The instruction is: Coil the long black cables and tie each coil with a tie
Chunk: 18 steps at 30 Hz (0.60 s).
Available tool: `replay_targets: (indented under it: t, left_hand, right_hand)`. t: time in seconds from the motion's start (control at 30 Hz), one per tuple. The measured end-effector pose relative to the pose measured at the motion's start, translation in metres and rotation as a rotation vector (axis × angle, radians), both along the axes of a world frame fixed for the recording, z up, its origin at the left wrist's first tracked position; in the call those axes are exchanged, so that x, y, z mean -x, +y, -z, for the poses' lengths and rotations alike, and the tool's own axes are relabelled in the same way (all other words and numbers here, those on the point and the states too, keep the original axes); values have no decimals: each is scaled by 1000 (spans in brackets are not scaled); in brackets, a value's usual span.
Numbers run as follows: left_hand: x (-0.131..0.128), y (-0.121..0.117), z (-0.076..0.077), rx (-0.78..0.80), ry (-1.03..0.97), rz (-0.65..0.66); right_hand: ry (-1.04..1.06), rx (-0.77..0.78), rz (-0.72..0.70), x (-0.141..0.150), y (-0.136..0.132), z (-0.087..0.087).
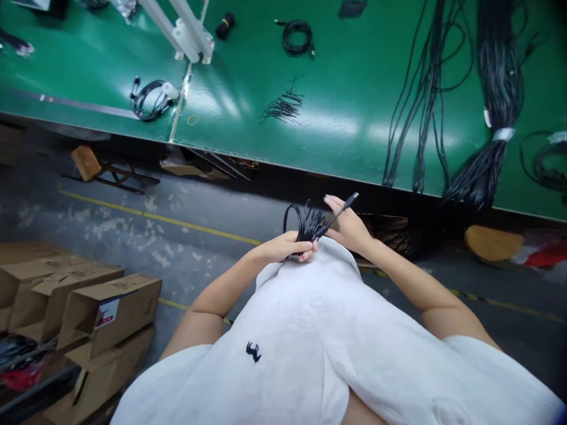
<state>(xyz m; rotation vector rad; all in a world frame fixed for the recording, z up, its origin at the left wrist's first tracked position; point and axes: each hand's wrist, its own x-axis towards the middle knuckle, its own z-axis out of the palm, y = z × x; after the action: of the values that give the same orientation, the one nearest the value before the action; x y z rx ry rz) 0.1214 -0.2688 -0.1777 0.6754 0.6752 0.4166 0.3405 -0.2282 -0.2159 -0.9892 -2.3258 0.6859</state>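
A looped bundle of black cable (309,225) is held in front of my white shirt, just off the bench edge. My left hand (295,245) is closed around the bundle's lower side, thumb across it. One end of the cable sticks out up and to the right, ending in a black plug (351,200) with a light metal tip. Beside the bundle, my right hand (351,229) has its fingers stretched out and apart. The plug end passes across these fingers; its thumb side is close to the loops, and whether it touches them is unclear.
On the green bench (345,130) lie a pile of short black ties (284,107), a coiled cable (297,38), another coil (151,100) and a thick bundle of long cables (500,77) overhanging the edge. Cardboard boxes (128,307) stand left; a stool (494,242) is at right.
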Motion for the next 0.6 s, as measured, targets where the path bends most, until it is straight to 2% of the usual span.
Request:
replay_targets:
  t: [0.1,0.13,0.17,0.2,0.23,0.3,0.33,0.4,0.43,0.5,0.6]
  left_hand:
    - [3,1,-14,22,-44,157]
    - [7,1,-18,7,-36,156]
    - [11,1,-21,-17,-17,127]
    - [16,1,-23,-53,9,73]
    - [19,2,-25,-99,37,-3]
    - [21,6,-27,-206,84,-226]
    - [19,8,-27,-257,107,-368]
    - [9,10,-24,-340,160,-663]
    - [2,10,-20,-371,195,-784]
    - [-12,5,-11,-418,274,-918]
    - [-22,-11,8,-469,366,-903]
  right_hand:
    - [162,-2,-328,36,35,-11]
    - [225,30,-401,46,42,-12]
    - [301,98,-405,55,46,-12]
    - [399,203,-334,63,47,-11]
    - [520,348,-199,71,45,-7]
    - [778,743,102,88,33,2]
    - [894,971,206,97,26,6]
    - [1072,1385,322,113,16,11]
    - [1139,1533,359,119,14,12]
    - [1251,1675,463,124,16,11]
    - [1343,1656,530,122,24,8]
